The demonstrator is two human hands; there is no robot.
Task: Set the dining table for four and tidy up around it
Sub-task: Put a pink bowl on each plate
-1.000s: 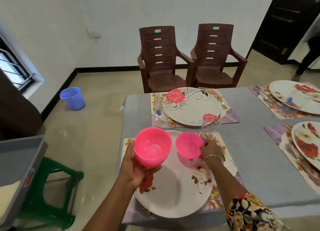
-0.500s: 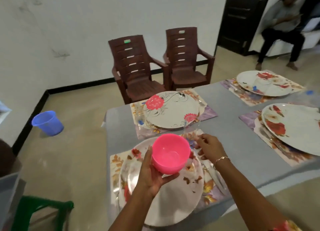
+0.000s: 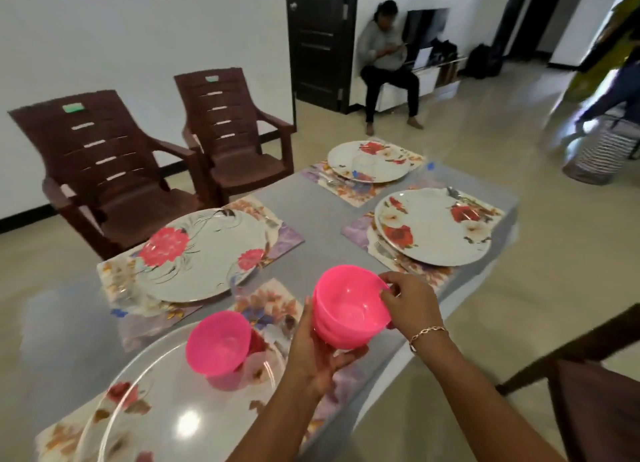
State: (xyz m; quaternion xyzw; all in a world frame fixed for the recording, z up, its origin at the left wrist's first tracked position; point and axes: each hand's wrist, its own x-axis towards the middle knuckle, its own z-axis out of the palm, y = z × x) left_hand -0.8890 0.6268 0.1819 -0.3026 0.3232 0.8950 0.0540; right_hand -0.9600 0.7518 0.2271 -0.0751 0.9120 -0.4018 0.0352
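**One bowl down, three plates waiting**

We hold the stack of pink bowls [image 3: 349,309] in the air over the near right part of the table [image 3: 329,216], mouths up and tipped a little toward us. Our left hand [image 3: 318,354] cups the stack from below and from its left side, fingers curled under the base. Our right hand [image 3: 412,306] is at the right of the rim, thumb and forefinger pinching the top bowl's edge. The two hands sit close together with the stack between them.

A single pink bowl [image 3: 218,344] sits on the near plate [image 3: 166,409], just left of the left hand. None of the other three plates carries a pink bowl. The right plate [image 3: 433,226] lies ahead and slightly right of the stack, nearest the right hand. The left plate [image 3: 204,254] lies ahead and to the left. The far plate [image 3: 369,160] is well beyond both.

A bowl is round, so no long axis matters, only keeping it mouth up. We judge the right hand is about to peel the top bowl free, and the right plate is its easiest reach.
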